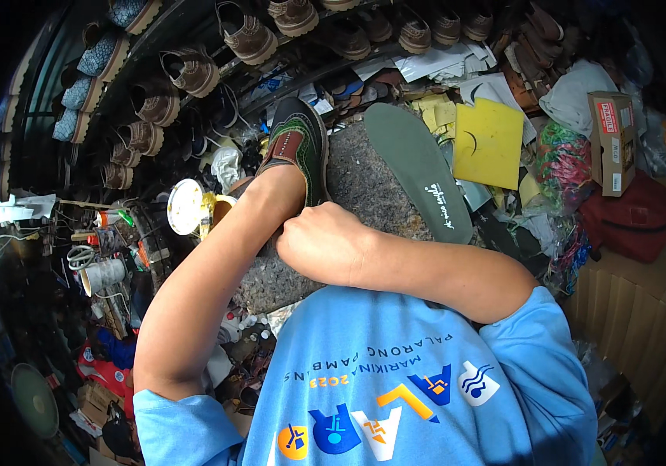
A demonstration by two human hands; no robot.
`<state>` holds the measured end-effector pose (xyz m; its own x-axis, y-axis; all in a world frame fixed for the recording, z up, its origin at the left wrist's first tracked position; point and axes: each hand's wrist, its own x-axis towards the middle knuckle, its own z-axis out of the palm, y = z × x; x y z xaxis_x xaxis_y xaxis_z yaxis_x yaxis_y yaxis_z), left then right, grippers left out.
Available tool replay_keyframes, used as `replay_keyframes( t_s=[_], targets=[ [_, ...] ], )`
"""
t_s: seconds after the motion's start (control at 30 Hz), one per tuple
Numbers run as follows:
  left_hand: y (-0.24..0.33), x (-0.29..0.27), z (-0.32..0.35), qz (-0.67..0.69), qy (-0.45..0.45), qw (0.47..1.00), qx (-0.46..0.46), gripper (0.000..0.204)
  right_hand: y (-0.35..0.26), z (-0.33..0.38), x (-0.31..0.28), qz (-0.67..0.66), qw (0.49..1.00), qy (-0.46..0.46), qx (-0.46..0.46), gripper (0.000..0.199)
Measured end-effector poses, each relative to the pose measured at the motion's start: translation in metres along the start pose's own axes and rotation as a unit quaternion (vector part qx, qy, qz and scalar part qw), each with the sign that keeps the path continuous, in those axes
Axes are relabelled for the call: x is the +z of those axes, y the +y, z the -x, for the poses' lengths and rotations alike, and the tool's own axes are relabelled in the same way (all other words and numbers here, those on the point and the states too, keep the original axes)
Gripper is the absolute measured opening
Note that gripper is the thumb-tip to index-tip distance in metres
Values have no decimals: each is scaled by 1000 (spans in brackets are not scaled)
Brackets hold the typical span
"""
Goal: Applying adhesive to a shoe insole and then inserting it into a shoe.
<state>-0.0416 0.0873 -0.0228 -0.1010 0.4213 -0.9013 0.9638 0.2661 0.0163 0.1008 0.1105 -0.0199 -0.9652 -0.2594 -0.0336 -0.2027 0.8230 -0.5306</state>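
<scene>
A multicoloured lace-less shoe point(296, 128), with a dark toe, green sides and a brown middle, lies toe away from me. My left hand point(280, 180) reaches into its opening, so the fingers are hidden inside. My right hand point(319, 239) is closed in a fist at the shoe's heel end and seems to grip it there; the fingertips are out of sight. Under the shoe and hands is a rough grey stone block point(352, 171). On its right side lies a flat grey-green insole point(411, 159) with light lettering near the heel.
Racks of brown shoes point(193, 71) run along the back and left. Right of the insole lie a yellow sheet point(488, 144), a bag of colourful strands point(562, 163), a cardboard box point(613, 144) and a dark red bag point(630, 217). A round-topped tin point(185, 206) stands left.
</scene>
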Motion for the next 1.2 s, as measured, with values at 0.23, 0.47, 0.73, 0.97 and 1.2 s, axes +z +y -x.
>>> replay_keyframes(
  t_s=[0.23, 0.47, 0.73, 0.97, 1.2],
  targets=[
    [-10, 9, 8, -28, -41, 999, 15, 32, 8, 10, -11, 14, 999, -36, -21, 13],
    [-2, 3, 3, 27, -44, 998, -26, 18, 12, 11, -9, 7, 999, -22, -26, 14],
    [0, 8, 30, 40, 88, 995, 1, 15, 10, 14, -14, 5, 999, -44, -26, 15],
    [-26, 7, 95, 215, 276, 929, 117, 26, 18, 17, -21, 8, 999, -40, -13, 12],
    [-2, 53, 118, 270, 259, 918, 131, 36, 64, -17, -50, 109, 991, -3, -83, 13]
  ],
)
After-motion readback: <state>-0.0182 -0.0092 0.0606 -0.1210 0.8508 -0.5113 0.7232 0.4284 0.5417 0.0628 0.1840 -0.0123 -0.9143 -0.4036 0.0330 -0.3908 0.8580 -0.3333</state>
